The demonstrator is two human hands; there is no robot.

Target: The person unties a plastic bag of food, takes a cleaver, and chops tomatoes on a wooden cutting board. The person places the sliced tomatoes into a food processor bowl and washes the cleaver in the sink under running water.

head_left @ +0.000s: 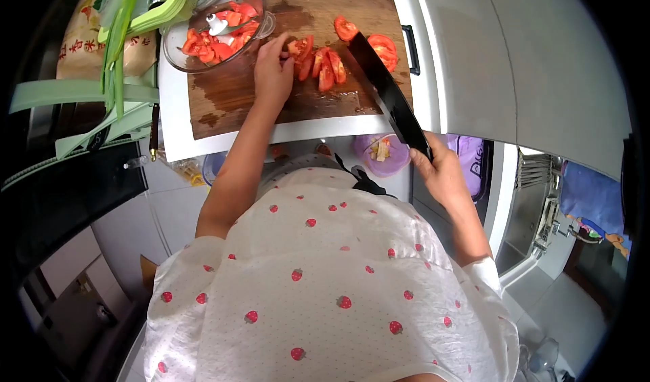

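My right hand (443, 172) is wrapped round the handle of a wide black knife (384, 84), whose blade reaches over the right part of the wooden cutting board (230, 108). Tomato wedges (328, 69) lie in the board's middle. Beside them, my left hand (273, 72) touches a cut tomato piece (301, 49) with its fingertips; whether it grips the piece is unclear. Tomato slices (383, 49) and a smaller piece (345, 28) lie near the blade. A clear bowl (177, 56) at the board's upper left holds tomato chunks around a white central post (217, 25).
Green onion leaves (115, 50) hang over a light green rack (81, 92) at the left, near a printed bag (78, 47). Below the counter edge is a purple bin (382, 167) with scraps. A sink (525, 206) stands at the right.
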